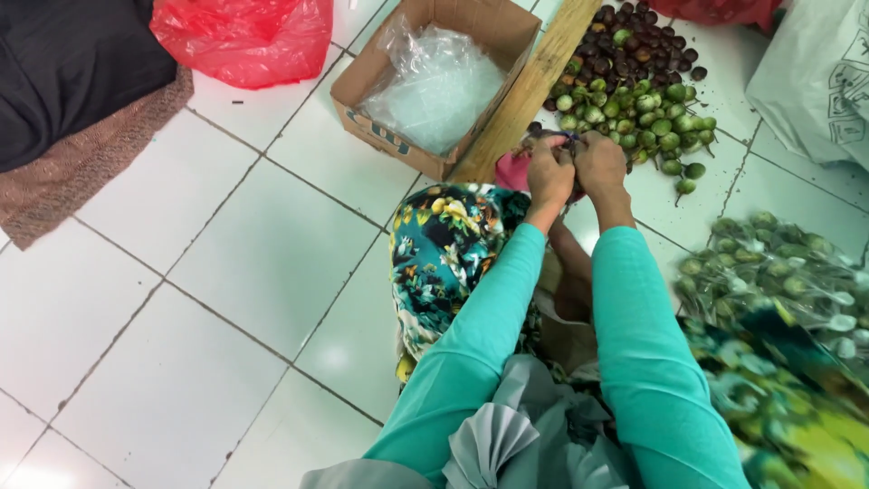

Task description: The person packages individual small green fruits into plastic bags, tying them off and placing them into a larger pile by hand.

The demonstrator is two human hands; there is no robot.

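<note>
Both hands meet at the centre of the view, knuckles up. The left hand (549, 174) and right hand (600, 163) touch each other, fingers (554, 147) curled in and pressed together around something small and dark at their tips; too small to tell what it is or which hand pinches it. Just beyond the fingers lies the pile of green fruits (644, 116), round with short stems, spread on the white tiled floor (272, 244). Farther past that, dark brown fruits (634, 45) form a second heap touching the green one. Just left of the fingers a wooden plank (529, 86) runs diagonally away, and beyond the plank sits a cardboard box (434, 77) with a clear plastic bag (439, 86) inside. A pink object (512, 170) sits just under the left hand, partly hidden. Well away to the far left are a red plastic bag (244, 38) and a dark cloth (72, 72). Near side of the fingers: teal sleeves (634, 335), floral fabric (444, 244) over the knee. To the right, blurred, a clear bag of green fruits (778, 272).
</note>
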